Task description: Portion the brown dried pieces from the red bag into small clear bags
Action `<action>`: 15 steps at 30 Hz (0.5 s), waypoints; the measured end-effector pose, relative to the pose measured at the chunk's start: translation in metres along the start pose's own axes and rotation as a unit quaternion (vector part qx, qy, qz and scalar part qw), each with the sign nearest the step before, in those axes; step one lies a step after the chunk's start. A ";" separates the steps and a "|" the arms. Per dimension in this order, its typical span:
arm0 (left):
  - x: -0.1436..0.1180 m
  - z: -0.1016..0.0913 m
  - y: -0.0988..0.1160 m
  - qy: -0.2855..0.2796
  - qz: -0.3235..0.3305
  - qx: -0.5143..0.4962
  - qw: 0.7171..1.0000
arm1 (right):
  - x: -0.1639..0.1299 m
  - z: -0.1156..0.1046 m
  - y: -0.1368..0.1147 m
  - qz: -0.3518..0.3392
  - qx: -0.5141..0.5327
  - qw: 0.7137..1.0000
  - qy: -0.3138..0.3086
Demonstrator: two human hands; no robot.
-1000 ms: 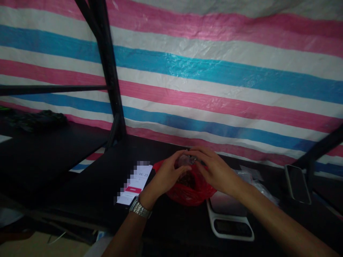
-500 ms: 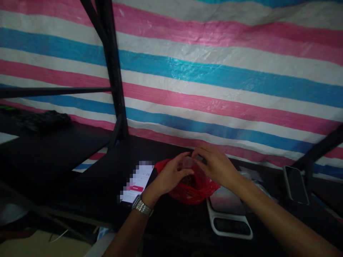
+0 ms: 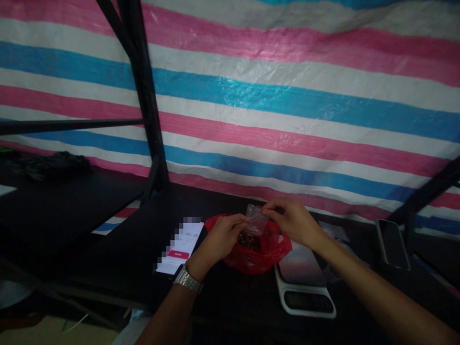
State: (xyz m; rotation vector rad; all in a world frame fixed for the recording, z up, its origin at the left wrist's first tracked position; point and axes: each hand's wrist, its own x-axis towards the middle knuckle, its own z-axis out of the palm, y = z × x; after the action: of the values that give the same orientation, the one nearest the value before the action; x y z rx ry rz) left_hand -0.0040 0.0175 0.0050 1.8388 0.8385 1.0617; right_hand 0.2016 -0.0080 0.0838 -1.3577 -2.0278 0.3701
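Observation:
A small clear plastic bag [image 3: 256, 221] is stretched between my two hands, over a red plastic bag [image 3: 247, 261]. My left hand [image 3: 224, 235] pinches its left edge, and my right hand [image 3: 289, 220] pinches the upper right edge. Inside the open red bag lie small brownish pieces [image 3: 249, 242], too dark to name. To the right of the red bag, partly beneath my right forearm, is a white kitchen scale [image 3: 305, 282] with a dark display. A lit phone [image 3: 181, 249] lies left of my left hand.
More clear plastic bags [image 3: 336, 232] lie behind my right forearm. A second phone [image 3: 393, 245] rests at the right. A black metal post [image 3: 145, 96] rises at the left of the dark tabletop [image 3: 132, 258]; a striped tarp [image 3: 287, 110] hangs behind. Dark bundled stuff [image 3: 50, 165] sits far left.
My hands have moved slightly apart, and the clear bag between them now hangs flatter and shows plainly. The whole view has shifted a little.

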 end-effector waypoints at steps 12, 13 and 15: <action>-0.002 -0.019 0.003 0.119 -0.004 0.036 0.992 | -0.049 -0.104 0.134 0.233 -0.229 0.941 0.088; -0.002 -0.019 0.002 0.113 0.001 0.044 0.993 | -0.058 -0.102 0.140 0.240 -0.255 0.934 0.073; -0.002 -0.018 0.001 0.100 0.006 0.059 0.993 | -0.076 -0.091 0.147 0.233 -0.303 0.923 0.047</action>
State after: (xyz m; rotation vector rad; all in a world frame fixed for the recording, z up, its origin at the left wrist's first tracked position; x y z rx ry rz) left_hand -0.0209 0.0218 0.0106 1.8577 1.0292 1.2424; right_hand 0.3852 -0.0253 0.0409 -2.2018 -1.7858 -0.1490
